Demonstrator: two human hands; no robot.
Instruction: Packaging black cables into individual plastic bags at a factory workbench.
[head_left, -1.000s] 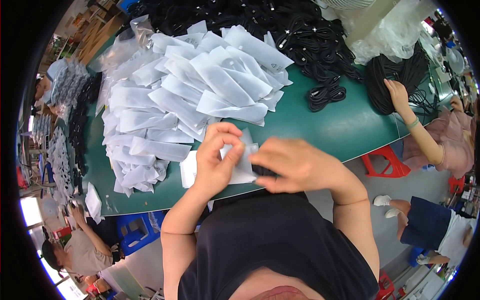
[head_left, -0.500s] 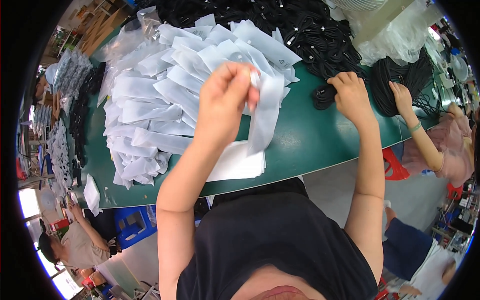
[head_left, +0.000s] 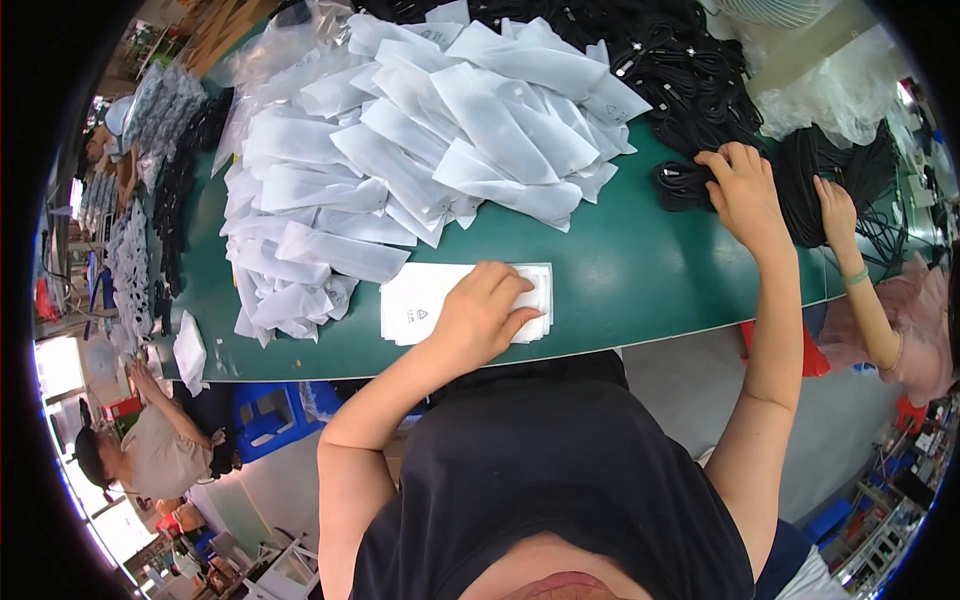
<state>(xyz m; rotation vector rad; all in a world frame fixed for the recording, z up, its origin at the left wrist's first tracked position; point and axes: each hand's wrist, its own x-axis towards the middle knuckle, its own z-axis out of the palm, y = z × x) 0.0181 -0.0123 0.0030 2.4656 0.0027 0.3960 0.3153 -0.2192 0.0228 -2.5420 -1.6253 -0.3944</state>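
A stack of flat white plastic bags [head_left: 408, 305] lies near the table's front edge. My left hand [head_left: 485, 312] is over its right part, with fingers bent, thumb apart from them and fingertips touching the top bag. Nothing shows between thumb and fingers. Farther right, my right hand [head_left: 745, 200] has its curled fingers at a small coiled black cable [head_left: 680, 186] lying on the table; the fingertips partly hide it. Beyond my left hand spreads a large heap of filled white bags [head_left: 400, 150].
More coiled black cables [head_left: 690, 100] are piled at the back right. Beside them a co-worker's hand [head_left: 838, 212] rests on a thick bundle of black cable [head_left: 800, 190]. Clear plastic bags [head_left: 835, 95] lie behind. A blue stool [head_left: 265, 415] stands below the table's left edge.
My left hand has let go of a filled white bag, now on the heap, and come down onto the flat stack. My right hand stays at the coiled cable. The view has shifted slightly.
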